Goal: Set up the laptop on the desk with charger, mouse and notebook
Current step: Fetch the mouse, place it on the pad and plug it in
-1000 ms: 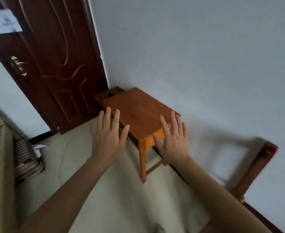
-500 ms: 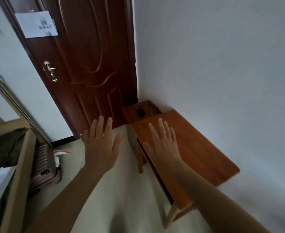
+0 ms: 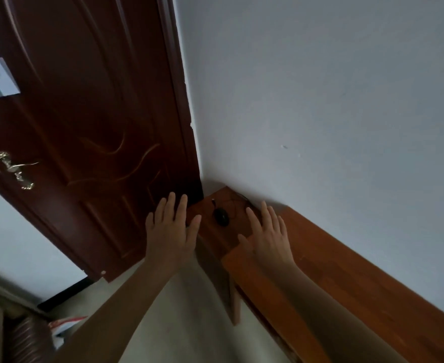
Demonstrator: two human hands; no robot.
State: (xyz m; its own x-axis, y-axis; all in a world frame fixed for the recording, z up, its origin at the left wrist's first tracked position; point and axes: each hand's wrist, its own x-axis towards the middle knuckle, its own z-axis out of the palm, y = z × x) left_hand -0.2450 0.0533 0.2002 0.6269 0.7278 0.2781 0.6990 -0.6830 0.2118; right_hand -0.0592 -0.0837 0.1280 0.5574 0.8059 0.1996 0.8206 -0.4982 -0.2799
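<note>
The pale wall (image 3: 320, 100) was met at the corner by the dark door (image 3: 84, 153). The orange desk (image 3: 346, 271) was set along the wall, its near edge bordered by open floor (image 3: 184, 323). A lower, darker stand (image 3: 210, 233) was wedged into the corner. Both hands were held flat, fingers spread (nothing gripped): the left hand (image 3: 171, 231) at the stand's outer edge, the right hand (image 3: 270, 237) over the desk's end. The black mouse (image 3: 221, 217) was seen on the stand between them.
</note>
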